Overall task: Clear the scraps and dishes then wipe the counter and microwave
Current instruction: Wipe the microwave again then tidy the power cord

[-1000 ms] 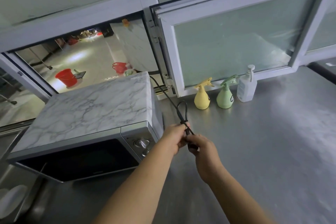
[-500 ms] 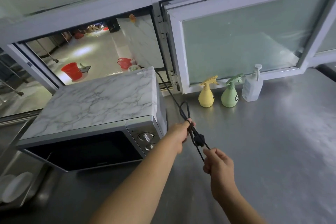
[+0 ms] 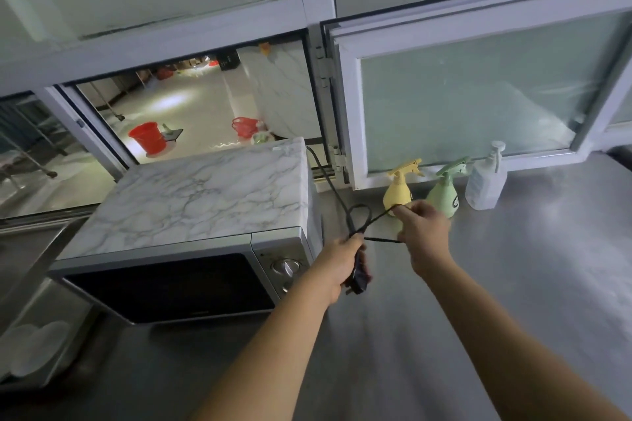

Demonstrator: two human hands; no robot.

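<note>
Beside the microwave point(image 3: 191, 215), the left hand point(image 3: 342, 261) grips the plug point(image 3: 359, 278); the right hand point(image 3: 424, 232) pinches the cord point(image 3: 378, 215) above the table point(image 3: 530, 284).

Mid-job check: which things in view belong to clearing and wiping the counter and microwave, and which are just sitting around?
Part of the job:
- microwave
- its black cord, held by the left hand and right hand
- steel counter
- white dishes, lower left

Just lying about:
- yellow spray bottle
- green spray bottle
- white pump bottle
- red bucket beyond the window
</note>
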